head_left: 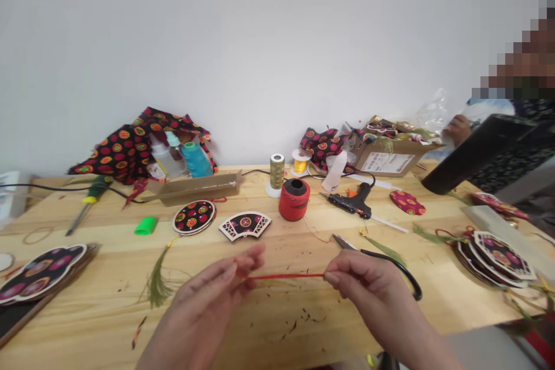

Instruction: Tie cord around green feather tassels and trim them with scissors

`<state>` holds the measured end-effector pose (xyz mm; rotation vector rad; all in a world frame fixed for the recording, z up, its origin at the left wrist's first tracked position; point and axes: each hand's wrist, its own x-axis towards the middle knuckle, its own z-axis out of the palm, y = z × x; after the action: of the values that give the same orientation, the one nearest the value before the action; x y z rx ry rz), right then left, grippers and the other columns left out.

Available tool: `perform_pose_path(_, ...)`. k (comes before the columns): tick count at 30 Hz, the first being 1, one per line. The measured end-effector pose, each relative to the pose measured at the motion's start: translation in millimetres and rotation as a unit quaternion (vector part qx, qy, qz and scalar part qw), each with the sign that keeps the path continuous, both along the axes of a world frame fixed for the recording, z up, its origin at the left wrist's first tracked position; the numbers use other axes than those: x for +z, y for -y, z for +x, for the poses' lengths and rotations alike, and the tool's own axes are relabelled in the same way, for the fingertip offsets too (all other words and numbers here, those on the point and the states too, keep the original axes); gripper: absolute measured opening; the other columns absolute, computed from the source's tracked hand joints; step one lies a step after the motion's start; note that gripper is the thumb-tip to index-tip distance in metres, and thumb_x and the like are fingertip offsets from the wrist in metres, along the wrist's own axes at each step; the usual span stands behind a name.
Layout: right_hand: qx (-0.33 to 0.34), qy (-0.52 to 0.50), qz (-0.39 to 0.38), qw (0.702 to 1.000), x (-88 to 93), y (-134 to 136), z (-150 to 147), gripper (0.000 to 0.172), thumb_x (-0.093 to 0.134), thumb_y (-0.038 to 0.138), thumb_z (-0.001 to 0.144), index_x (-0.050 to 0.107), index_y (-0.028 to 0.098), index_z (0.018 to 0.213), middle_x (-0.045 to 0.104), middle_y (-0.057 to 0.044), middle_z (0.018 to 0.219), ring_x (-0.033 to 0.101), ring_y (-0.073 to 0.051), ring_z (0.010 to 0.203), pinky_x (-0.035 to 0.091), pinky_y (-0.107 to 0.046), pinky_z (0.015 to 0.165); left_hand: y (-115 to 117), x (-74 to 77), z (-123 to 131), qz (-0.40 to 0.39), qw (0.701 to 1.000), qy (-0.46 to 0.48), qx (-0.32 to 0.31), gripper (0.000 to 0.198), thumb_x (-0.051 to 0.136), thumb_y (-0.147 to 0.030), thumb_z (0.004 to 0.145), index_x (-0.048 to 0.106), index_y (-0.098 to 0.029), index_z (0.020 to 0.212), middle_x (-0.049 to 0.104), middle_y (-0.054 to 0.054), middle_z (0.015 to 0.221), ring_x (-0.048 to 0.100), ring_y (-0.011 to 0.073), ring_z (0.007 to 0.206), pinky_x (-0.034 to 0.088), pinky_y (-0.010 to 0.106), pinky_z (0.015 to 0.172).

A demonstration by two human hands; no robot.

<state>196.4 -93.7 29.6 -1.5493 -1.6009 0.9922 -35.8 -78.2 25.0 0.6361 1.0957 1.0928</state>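
A red cord (288, 276) is stretched level between my two hands, above the wooden table. Its right end is pinched between the thumb and finger of my right hand (368, 280). At the other end, the cord runs to the fingers of my left hand (208, 289), which are slightly blurred and fairly straight; how they grip it is partly hidden. Black-handled scissors (399, 263) lie partly behind my right hand. Beyond the hands are a fan-shaped patterned piece (245, 225) and a red thread spool (295, 199).
A glue gun (353, 202) and a cardboard box (385, 159) are at the back right. Stacked ornaments (494, 260) lie on the right. Left are a round ornament (194, 217), a green tassel (159, 280), a green cap (145, 225) and a screwdriver (89, 202). Another person sits at right.
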Motion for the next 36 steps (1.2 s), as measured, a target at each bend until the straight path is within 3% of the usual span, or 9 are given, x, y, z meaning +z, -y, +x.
perform_pose_path(2, 0.062, 0.052, 0.055, 0.995, 8.6, 2.5, 0.1, 0.018, 0.054, 0.019, 0.081, 0.062, 0.018, 0.065, 0.059, 0.001, 0.063, 0.052, -0.010, 0.061, 0.039, -0.021, 0.059, -1.2, 6.3, -10.0, 0.060, 0.983, -0.172, 0.033, 0.032, 0.066, -0.036, 0.073, 0.071, -0.025, 0.103, 0.064, 0.005, 0.120, 0.047, 0.0281, 0.120, 0.033, 0.041, 0.104)
perform_pose_path(5, 0.163, 0.107, 0.089, 0.977, 22.3, 4.7, -5.2, 0.019, 0.051, 0.010, 0.082, 0.062, 0.019, 0.070, 0.061, 0.002, 0.069, 0.055, -0.009, 0.065, 0.039, -0.018, 0.061, 2.1, 21.2, -11.9, 0.241, 0.861, -0.436, 0.104, 0.039, 0.060, -0.034, 0.079, 0.061, -0.034, 0.118, 0.050, -0.005, 0.137, 0.036, 0.0246, 0.131, 0.019, 0.035, 0.112)
perform_pose_path(8, 0.212, 0.144, 0.095, 0.962, 34.1, 3.7, -16.6, 0.021, 0.050, 0.005, 0.081, 0.063, 0.019, 0.072, 0.062, 0.002, 0.070, 0.056, -0.008, 0.065, 0.039, -0.018, 0.060, 11.3, 29.2, 4.4, 0.360, 0.812, -0.460, 0.003, 0.033, 0.050, -0.027, 0.085, 0.062, -0.037, 0.114, 0.047, -0.009, 0.140, 0.040, 0.0211, 0.128, 0.026, 0.030, 0.109)
perform_pose_path(12, 0.239, 0.155, 0.124, 0.950, 45.4, 0.8, -30.2, 0.023, 0.048, 0.006, 0.083, 0.061, 0.017, 0.067, 0.063, 0.000, 0.069, 0.055, -0.009, 0.065, 0.040, -0.019, 0.062, 20.1, 18.6, 27.1, 0.280, 0.862, -0.369, -0.206, 0.040, 0.046, -0.033, 0.088, 0.053, -0.033, 0.127, 0.065, 0.000, 0.121, 0.059, 0.0203, 0.108, 0.046, 0.028, 0.091)
perform_pose_path(16, 0.240, 0.211, 0.112, 0.941, 47.7, -0.6, -30.7, 0.023, 0.047, 0.009, 0.084, 0.062, 0.018, 0.069, 0.062, -0.001, 0.071, 0.056, -0.011, 0.065, 0.040, -0.021, 0.061, 19.3, 6.3, 31.8, 0.185, 0.894, -0.313, -0.261, 0.039, 0.045, -0.039, 0.088, 0.055, -0.032, 0.125, 0.071, 0.002, 0.091, 0.063, 0.0182, 0.079, 0.050, 0.025, 0.070)
perform_pose_path(24, 0.189, 0.195, 0.111, 0.956, 34.2, -15.1, -14.3, 0.019, 0.049, 0.017, 0.086, 0.064, 0.022, 0.076, 0.062, 0.001, 0.075, 0.056, -0.012, 0.068, 0.040, -0.023, 0.062, 16.9, 6.4, 39.7, -0.003, 0.963, -0.168, -0.212, 0.030, 0.060, -0.043, 0.077, 0.072, -0.016, 0.082, 0.041, -0.006, 0.047, 0.031, 0.0078, 0.042, 0.024, 0.019, 0.040)
perform_pose_path(27, 0.078, 0.163, 0.177, 0.968, 24.0, -23.9, -1.0, 0.016, 0.049, 0.018, 0.087, 0.063, 0.021, 0.080, 0.063, 0.000, 0.080, 0.056, -0.013, 0.073, 0.041, -0.023, 0.067, 17.6, 4.2, 40.7, -0.042, 0.974, -0.140, -0.170, 0.029, 0.064, -0.042, 0.073, 0.070, -0.014, 0.072, 0.040, -0.007, 0.044, 0.026, 0.0054, 0.039, 0.016, 0.019, 0.039)
perform_pose_path(31, -0.112, 0.263, 0.298, 0.911, 5.0, -30.1, 29.0, 0.017, 0.050, 0.023, 0.087, 0.064, 0.018, 0.078, 0.063, -0.005, 0.078, 0.053, -0.019, 0.076, 0.041, -0.032, 0.071, 15.1, 2.3, 37.3, -0.041, 0.984, -0.121, -0.127, 0.025, 0.067, -0.038, 0.071, 0.069, -0.013, 0.066, 0.043, -0.006, 0.044, 0.027, 0.0050, 0.040, 0.015, 0.019, 0.040)
perform_pose_path(36, -0.087, 0.344, 0.264, 0.897, -14.2, -31.2, 46.4, 0.019, 0.054, 0.025, 0.085, 0.068, 0.019, 0.074, 0.061, -0.007, 0.072, 0.044, -0.022, 0.077, 0.039, -0.036, 0.071, 10.6, -1.0, 34.3, -0.041, 0.989, -0.111, -0.088, 0.025, 0.071, -0.038, 0.068, 0.070, -0.013, 0.064, 0.046, -0.003, 0.044, 0.029, 0.0061, 0.042, 0.015, 0.020, 0.041)
